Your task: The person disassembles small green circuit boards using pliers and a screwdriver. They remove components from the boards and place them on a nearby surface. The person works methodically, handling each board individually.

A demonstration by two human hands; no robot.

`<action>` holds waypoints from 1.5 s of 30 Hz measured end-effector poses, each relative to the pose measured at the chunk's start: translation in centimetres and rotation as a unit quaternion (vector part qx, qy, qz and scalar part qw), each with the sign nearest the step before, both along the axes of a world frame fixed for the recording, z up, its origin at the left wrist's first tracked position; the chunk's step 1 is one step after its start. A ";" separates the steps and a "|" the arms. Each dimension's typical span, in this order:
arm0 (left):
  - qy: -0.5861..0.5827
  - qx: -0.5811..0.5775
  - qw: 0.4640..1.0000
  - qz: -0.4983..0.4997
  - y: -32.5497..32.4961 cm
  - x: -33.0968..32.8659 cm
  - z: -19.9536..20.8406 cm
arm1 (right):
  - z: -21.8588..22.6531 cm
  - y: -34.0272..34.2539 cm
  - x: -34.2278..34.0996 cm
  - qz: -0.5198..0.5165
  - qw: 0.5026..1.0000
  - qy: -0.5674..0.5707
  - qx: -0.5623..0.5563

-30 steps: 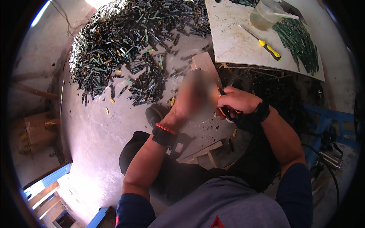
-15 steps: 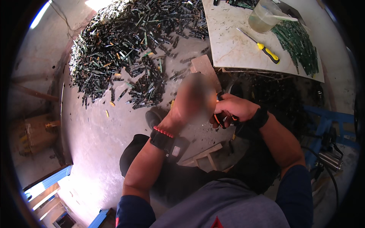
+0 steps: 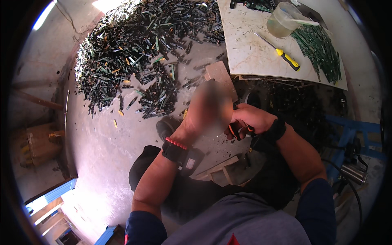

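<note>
Low in front of me, my right hand (image 3: 258, 118) is wrapped round a pair of pliers (image 3: 234, 132) with orange-and-black handles. Their jaws are lost behind a blurred patch, so what they touch cannot be made out. My left hand (image 3: 197, 116) is close beside, just left of the pliers. The same blur covers its fingers and anything in them. Beyond both hands, a reddish block (image 3: 221, 75) lies on the floor. A large heap of narrow dark and green strips (image 3: 134, 49) spreads across the floor at the far left.
At the far right, a pale board (image 3: 245, 53) bears a yellow-and-black screwdriver (image 3: 288, 60), a clear plastic jug (image 3: 279, 24) and a stack of green strips (image 3: 318, 49). A wooden frame (image 3: 218, 169) lies near my legs. Blue metalwork (image 3: 347, 130) stands at the right.
My right hand and the pliers have shifted very slightly toward me and left. My left hand stays in nearly the same place.
</note>
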State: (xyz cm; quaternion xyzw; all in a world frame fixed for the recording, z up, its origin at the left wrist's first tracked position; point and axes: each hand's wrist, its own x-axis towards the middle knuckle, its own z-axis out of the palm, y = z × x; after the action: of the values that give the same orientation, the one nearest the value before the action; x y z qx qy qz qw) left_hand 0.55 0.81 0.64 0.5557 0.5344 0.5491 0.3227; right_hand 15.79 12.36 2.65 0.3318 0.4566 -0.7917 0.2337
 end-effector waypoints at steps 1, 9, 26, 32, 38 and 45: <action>-0.072 -0.061 0.996 0.010 0.0 -0.1 0.0 | 0.0 0.0 0.0 -0.005 1.000 -0.002 0.002; -0.460 -0.350 0.813 0.063 -0.3 -0.3 -1.1 | -0.5 0.6 0.1 0.012 0.999 -0.005 0.045; -0.469 -0.349 0.808 0.069 -0.4 -0.5 -1.2 | -1.3 0.2 0.0 -0.001 0.997 0.004 0.073; -0.459 -0.339 0.819 0.067 -0.6 -0.5 -1.5 | -1.3 0.0 0.0 -0.001 0.997 0.001 0.080; -0.453 -0.347 0.817 0.079 -0.4 -0.3 -1.2 | -0.3 -0.7 -0.1 -0.033 0.997 0.005 0.069; -0.443 -0.346 0.823 0.085 -0.5 -0.1 -1.1 | -0.6 -0.2 0.1 -0.001 0.997 -0.002 0.081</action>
State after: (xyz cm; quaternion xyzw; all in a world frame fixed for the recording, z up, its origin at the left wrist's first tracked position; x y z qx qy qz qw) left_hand 0.42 0.31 -0.45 0.0574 0.5338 0.5403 0.6480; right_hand 15.87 12.18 2.10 0.3516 0.5183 -0.7517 0.2067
